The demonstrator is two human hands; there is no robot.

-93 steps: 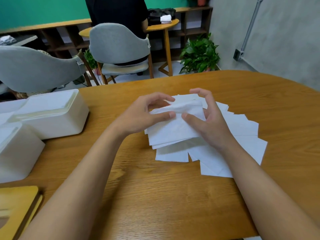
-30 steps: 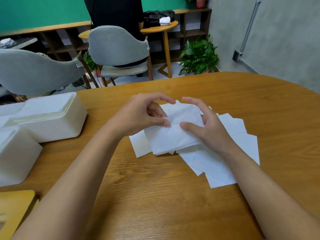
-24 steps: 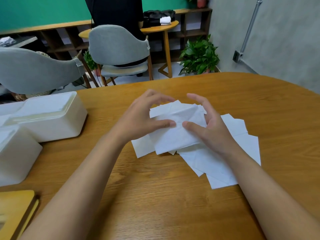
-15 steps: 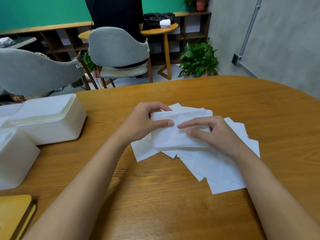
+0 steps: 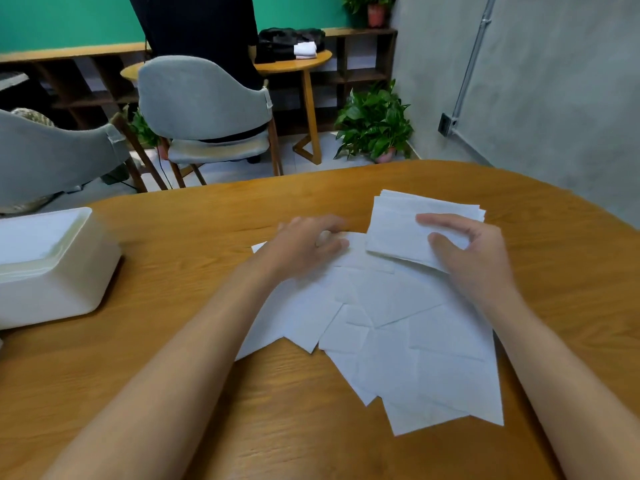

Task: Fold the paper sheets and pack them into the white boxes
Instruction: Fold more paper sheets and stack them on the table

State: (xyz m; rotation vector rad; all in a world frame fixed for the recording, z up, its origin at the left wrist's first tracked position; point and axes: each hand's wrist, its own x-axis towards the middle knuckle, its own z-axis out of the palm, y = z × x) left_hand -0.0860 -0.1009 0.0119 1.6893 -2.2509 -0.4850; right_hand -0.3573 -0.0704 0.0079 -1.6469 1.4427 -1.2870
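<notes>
A fan of loose white paper sheets [image 5: 398,327] lies spread on the wooden table [image 5: 173,393]. My right hand [image 5: 471,251] grips a folded stack of sheets [image 5: 405,220] by its right end, with the stack lifted a little above the far right of the pile. My left hand [image 5: 304,244] rests on the pile's far left edge, its fingers loosely bent over the top sheet; whether they pinch it is blurred. A white box [image 5: 52,268] stands at the table's left side, its top towards me.
Two grey chairs [image 5: 204,98] stand beyond the table's far edge, with a small round wooden table [image 5: 294,64] and a potted plant [image 5: 374,123] behind. A person in dark clothes [image 5: 201,26] stands at the back. A grey wall runs along the right.
Both hands were folding the sheet together at the pile's middle. Now my right hand has carried the folded stack off to the right, and my left hand has let go and dropped onto the pile.
</notes>
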